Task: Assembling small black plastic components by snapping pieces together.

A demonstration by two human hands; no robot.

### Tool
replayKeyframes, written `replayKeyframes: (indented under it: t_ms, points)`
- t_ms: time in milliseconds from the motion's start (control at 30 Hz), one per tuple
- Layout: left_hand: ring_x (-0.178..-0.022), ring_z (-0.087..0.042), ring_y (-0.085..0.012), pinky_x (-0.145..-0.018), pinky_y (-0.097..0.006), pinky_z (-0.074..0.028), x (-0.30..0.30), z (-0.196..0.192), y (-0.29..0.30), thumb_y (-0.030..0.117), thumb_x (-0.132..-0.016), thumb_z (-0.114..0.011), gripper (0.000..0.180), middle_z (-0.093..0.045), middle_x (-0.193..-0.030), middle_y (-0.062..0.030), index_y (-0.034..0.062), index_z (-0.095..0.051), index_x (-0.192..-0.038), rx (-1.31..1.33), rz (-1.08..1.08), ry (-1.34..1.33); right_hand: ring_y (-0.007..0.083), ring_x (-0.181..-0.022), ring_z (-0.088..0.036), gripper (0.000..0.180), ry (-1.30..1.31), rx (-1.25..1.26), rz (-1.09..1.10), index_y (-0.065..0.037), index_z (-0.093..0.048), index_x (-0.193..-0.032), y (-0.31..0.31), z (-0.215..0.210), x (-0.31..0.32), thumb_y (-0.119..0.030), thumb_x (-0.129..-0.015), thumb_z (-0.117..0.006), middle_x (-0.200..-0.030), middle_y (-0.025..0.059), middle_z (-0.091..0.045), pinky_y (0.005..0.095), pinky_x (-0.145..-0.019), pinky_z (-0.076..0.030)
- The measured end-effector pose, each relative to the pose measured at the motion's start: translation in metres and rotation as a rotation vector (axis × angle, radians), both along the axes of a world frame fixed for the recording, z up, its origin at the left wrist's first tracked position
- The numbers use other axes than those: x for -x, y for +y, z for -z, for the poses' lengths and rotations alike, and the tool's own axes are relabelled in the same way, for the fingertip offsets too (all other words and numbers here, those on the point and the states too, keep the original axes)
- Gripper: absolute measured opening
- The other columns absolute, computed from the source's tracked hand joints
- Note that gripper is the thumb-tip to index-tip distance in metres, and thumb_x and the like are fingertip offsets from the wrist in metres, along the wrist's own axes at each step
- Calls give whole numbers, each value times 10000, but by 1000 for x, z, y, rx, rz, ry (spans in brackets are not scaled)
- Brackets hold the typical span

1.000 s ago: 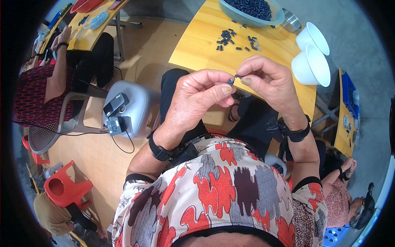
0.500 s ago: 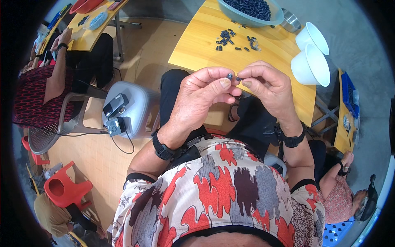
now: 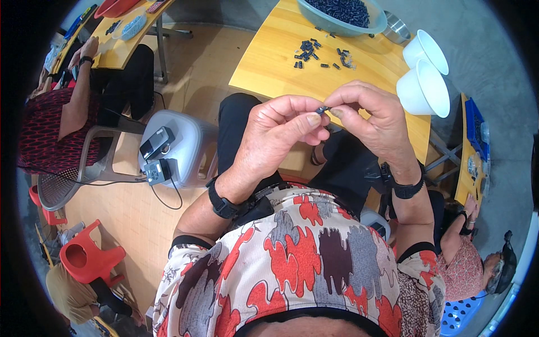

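Over my lap, in front of the table's near edge, my two hands meet fingertip to fingertip. My left hand (image 3: 281, 126) pinches a small dark plastic piece (image 3: 321, 110) between thumb and forefinger. From the other side, the thumb and forefinger of my right hand (image 3: 371, 112) close on the same spot; a tiny dark part seems to be in them, mostly covered by the fingertips. Beyond my hands, a loose pile of small dark cylindrical pieces (image 3: 307, 51) lies on the yellow table (image 3: 275, 62). Beside it sits a smaller group of dark and clear bits (image 3: 346, 58).
A translucent basin (image 3: 342, 28) heaped with dark pieces stands at the table's far side, near a metal bowl (image 3: 396, 28). Two white tubs (image 3: 424, 90) are at the right edge. To my left, a grey stool (image 3: 179, 149) holds small black devices. Other people sit at tables on both sides.
The right fingertips have come against the dark piece in my left hand; a small gap showed between them before. My right wrist has shifted slightly to the right.
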State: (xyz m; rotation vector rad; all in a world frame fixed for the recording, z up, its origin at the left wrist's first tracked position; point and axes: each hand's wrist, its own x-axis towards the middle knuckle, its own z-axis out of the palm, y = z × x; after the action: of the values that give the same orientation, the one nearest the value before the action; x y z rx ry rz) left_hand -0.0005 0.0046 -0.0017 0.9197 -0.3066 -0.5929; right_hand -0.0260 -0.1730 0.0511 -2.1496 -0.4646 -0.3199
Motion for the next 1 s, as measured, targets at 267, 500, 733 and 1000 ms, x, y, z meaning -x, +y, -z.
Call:
replayKeyframes:
  t_ms: [267, 500, 733, 1000]
  points:
    - [-717, -635, -118, -635, -212, -526, 1, 1, 3, 79, -874, -562, 167, -646, -870, -90, -19, -600, -1004, -54, 14, -18, 123, -628, -572, 146, -30, 196, -70, -11, -625, -845, 0, -7, -2, 73, -729, -599, -757, 53, -609, 221, -560, -446]
    - [-673, -622, -89, -620, -204, -522, 3, 5, 4, 69, -869, -569, 148, -645, -828, -70, -23, -611, -977, -106, 9, -22, 176, -637, -573, 143, -70, 362, -194, -25, -613, -823, -3, -16, -10, 55, -706, -591, -743, 60, -590, 258, -555, -444]
    - [-665, -623, -93, -613, -204, -522, 1, 5, 5, 77, -870, -570, 154, -644, -825, -70, -29, -605, -977, -148, 43, -5, 200, -661, -581, 132, 16, 412, -253, -23, -607, -816, -2, -16, -13, 44, -703, -594, -742, 64, -585, 278, -568, -458]
    - [-691, -634, -113, -640, -218, -529, -2, 2, 5, 74, -867, -569, 165, -645, -835, -84, -27, -596, -994, -93, -3, 31, 222, -660, -584, 146, 43, 260, -144, -76, -635, -873, 3, -9, -12, -22, -740, -607, -732, 74, -590, 296, -573, -462]
